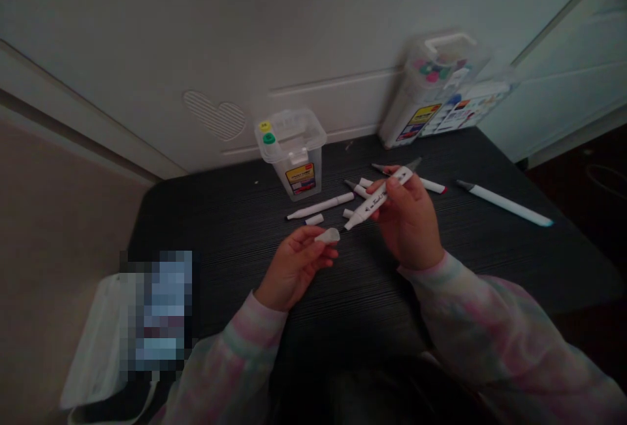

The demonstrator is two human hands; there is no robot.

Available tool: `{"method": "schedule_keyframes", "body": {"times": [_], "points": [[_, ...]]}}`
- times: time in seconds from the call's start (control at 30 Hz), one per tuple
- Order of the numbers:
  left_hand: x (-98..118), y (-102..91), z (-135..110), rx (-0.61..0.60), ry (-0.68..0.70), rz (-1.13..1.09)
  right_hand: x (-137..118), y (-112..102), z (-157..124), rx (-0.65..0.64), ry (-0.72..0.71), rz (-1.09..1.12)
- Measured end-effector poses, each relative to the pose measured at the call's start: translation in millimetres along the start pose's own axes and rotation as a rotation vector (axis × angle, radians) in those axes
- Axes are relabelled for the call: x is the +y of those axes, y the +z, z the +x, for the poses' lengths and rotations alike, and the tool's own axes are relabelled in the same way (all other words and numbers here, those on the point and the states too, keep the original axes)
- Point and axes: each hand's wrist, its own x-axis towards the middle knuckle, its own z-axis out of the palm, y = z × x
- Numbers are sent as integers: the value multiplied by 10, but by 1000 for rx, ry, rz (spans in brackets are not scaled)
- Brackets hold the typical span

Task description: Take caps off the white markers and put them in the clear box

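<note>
My right hand (409, 222) grips a white marker (377, 202), its uncapped tip pointing down and left. Pinched in my left hand (298, 262) is a pale marker cap (327, 236), a short gap away from that tip. Just beyond my left hand, a loose white cap (314, 219) lies on the dark table (230, 229). An uncapped white marker (321, 205) rests behind it. More white markers lie beside and partly behind my right hand, which hides some of them. One marker (504, 203) with a blue end lies farther right.
At the back stands a clear plastic marker box (308, 177) holding a yellow-topped and a green-topped marker. A fuller, handled box (411, 98) stands at the back right, against the white panelled surface (313, 33). A blurred-out device (164, 311) with a cable is at the left.
</note>
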Motion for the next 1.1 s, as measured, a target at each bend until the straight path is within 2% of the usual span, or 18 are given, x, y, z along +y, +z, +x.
{"method": "schedule_keyframes", "body": {"times": [0.17,0.33,0.5,0.6,0.73,0.83,1.1], "points": [[-5,18,17,38,40,24,34,-4,-13,-18,-20,-58],[-45,0,33,92,162,152,65,-26,-59,-109,-27,-110],[-61,-24,29,202,315,303,60,-26,-95,-229,106,-152],[-46,-7,8,243,343,373,67,-21,-108,-217,142,-145],[-33,53,-36,268,313,398,117,-14,-141,-207,166,-162],[-48,97,-75,303,345,411,157,19,-171,-160,197,-90],[-119,104,-128,273,411,487,200,112,-201,-97,273,-14]]}}
